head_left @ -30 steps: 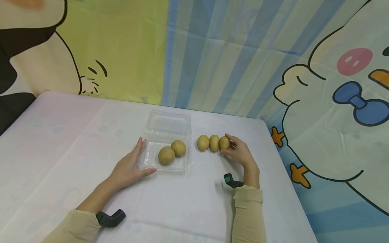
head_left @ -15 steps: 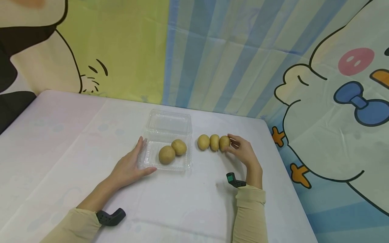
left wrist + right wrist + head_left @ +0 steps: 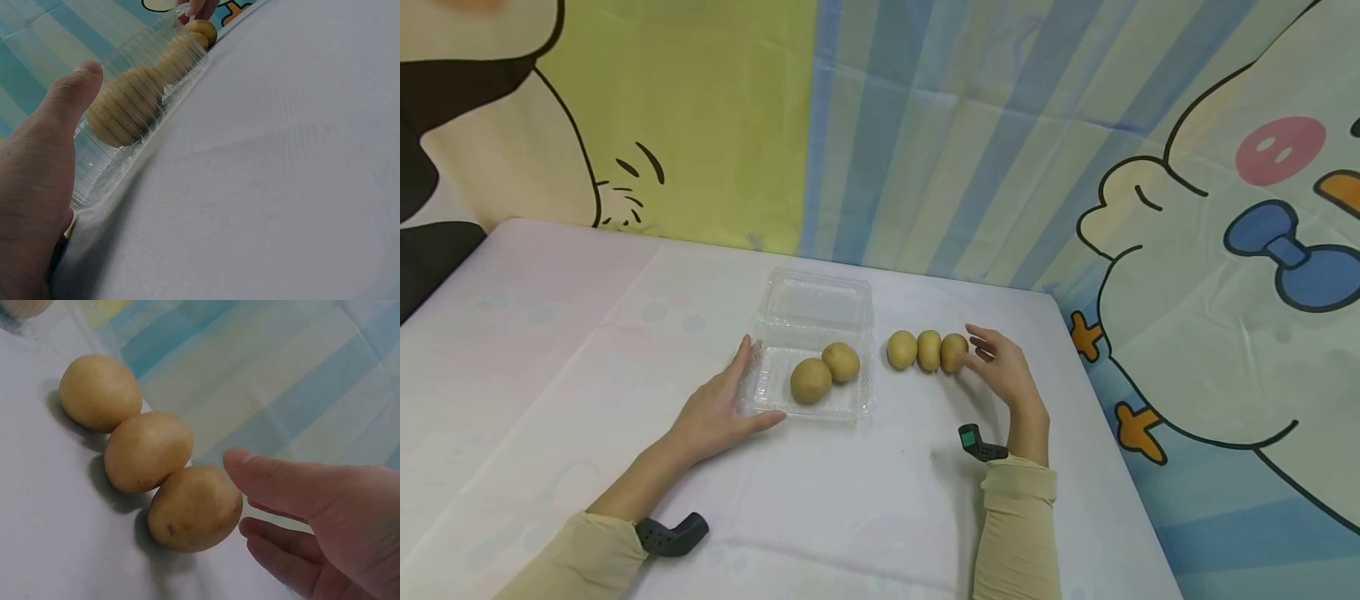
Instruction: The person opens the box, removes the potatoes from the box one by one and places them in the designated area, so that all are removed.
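Note:
Two potatoes [image 3: 811, 382] sit in the base of a clear plastic clamshell box [image 3: 816, 302], its lid laid open toward the back. My left hand [image 3: 718, 417] rests along the box's left side, thumb at the front corner and fingers at the left edge; in the left wrist view the thumb lies against the ribbed wall. To the right of the box, three potatoes [image 3: 150, 452] stand in a row, touching one another. Beside the rightmost potato [image 3: 195, 509] is my right hand [image 3: 1003, 367], fingers loosely bent and apart, holding nothing.
A white patterned cloth [image 3: 850, 500] covers the table. Behind it hangs a cartoon-printed backdrop [image 3: 925, 150], which also runs down the right side. Dark wrist cameras [image 3: 673, 536] are strapped on both forearms.
My right hand has let go of the rightmost potato and drawn slightly right, its fingers spreading. The potatoes stay in their row. The left hand and the box hold their place.

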Available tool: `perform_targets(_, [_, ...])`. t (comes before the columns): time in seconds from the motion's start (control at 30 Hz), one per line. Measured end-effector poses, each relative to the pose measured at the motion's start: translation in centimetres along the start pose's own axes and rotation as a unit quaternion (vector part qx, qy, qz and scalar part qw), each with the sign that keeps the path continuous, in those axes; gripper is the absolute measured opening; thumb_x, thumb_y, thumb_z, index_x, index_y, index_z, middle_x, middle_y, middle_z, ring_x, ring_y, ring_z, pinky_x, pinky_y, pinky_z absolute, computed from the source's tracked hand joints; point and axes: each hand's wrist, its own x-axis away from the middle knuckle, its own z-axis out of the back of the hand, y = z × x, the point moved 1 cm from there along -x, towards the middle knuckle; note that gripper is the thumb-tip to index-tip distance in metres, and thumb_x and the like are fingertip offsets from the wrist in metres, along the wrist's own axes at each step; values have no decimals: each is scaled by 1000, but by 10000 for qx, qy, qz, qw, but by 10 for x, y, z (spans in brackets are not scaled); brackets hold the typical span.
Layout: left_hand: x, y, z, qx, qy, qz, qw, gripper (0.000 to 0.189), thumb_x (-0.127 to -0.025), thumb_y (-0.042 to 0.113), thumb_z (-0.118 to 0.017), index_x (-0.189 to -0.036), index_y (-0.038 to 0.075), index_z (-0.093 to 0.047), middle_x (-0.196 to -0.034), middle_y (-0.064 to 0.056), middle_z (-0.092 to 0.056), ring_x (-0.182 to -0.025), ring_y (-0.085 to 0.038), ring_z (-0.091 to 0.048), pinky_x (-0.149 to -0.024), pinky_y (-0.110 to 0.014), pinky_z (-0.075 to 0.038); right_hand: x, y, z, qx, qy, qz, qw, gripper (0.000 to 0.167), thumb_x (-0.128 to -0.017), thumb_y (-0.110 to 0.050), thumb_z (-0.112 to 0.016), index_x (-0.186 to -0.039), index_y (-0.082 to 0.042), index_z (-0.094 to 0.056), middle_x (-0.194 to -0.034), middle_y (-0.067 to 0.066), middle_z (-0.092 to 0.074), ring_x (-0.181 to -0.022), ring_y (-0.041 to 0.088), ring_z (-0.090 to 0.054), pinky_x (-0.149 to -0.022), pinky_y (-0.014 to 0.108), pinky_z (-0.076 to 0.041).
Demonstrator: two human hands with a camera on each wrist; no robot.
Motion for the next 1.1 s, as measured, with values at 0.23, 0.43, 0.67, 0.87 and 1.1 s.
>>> perform_targets(0.23, [0,0,0,-21,-45,36,10000,121,-73,63,-70,-153,13,5,-158,-13,-19,-138,-42,-32,-105,-58,-34,3,-23,5,-90,299,396,9987,60,-88,-28,-68,-142,-12,-45,-144,10,-45,-131,29,-47,-105,39,-42])
perform_targets(0.43, [0,0,0,-12,-71,56,10000,121,-73,63,-70,-153,13,6,-159,-12,-18,-139,-41,-32,-105,-58,-34,6,-53,2,-157,304,786,9963,67,-87,-25,-70,-144,-8,-40,-147,12,-42,-134,29,-44,-107,39,-41])
perform_targets(0.67, [0,0,0,-27,-56,74,10000,121,-73,63,-70,-153,14,6,-159,-12,-17,-139,-41,-31,-106,-57,-34,7,-89,-15,188,7,1088,9939,81,-86,-33,-69,-151,-14,-25,-154,7,-31,-137,27,-40,-108,40,-39])
perform_targets(0.87, [0,-1,0,14,-33,39,10000,120,-73,63,-70,-153,14,5,-159,-11,-18,-139,-40,-31,-106,-57,-33,11,-110,-31,691,-110,1376,9880,86,-83,-44,-69,-152,-18,-26,-153,6,-34,-137,27,-40,-110,49,-35])
perform_targets(1.1, [0,-2,-1,18,-27,17,10000,121,-73,63,-70,-153,15,6,-159,-11,-17,-139,-40,-31,-106,-57,-34,13,-122,-49,742,-374,1777,9806,86,-82,-46,-70,-151,-20,-26,-154,2,-33,-142,22,-31,-112,45,-32])
